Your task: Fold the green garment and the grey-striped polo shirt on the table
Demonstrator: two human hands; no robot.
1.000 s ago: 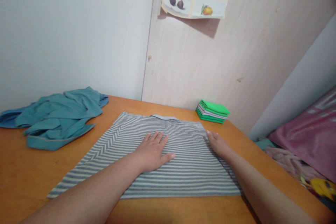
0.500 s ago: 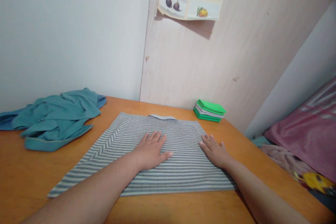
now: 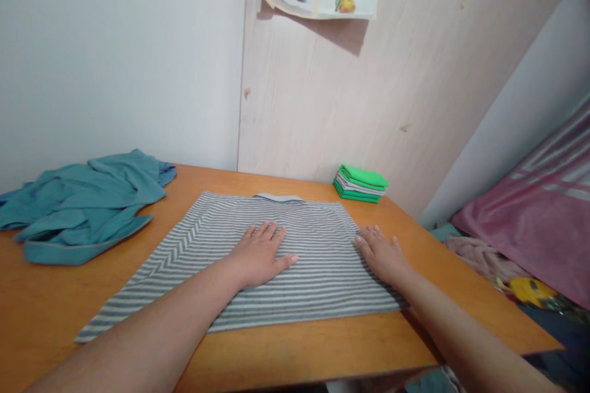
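Our left hand (image 3: 259, 258) and right hand (image 3: 381, 256) grip nothing; dragging could crease the striped shirt (image 3: 318, 288) near the tabletop's front edge (image 3: 286, 363).

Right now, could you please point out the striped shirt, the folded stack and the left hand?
Striped shirt (image 3: 318, 255): head view, on the spread fabric between the hands.
Folded stack (image 3: 362, 178): head view, on its bright green top layer.
Left hand (image 3: 258, 258): head view, on its back.

Striped garment (image 3: 318, 276) lies spread on wooden table (image 3: 286, 353); left hand (image 3: 259, 256) rests flat upon it, right hand (image 3: 383, 258) at its side edge.
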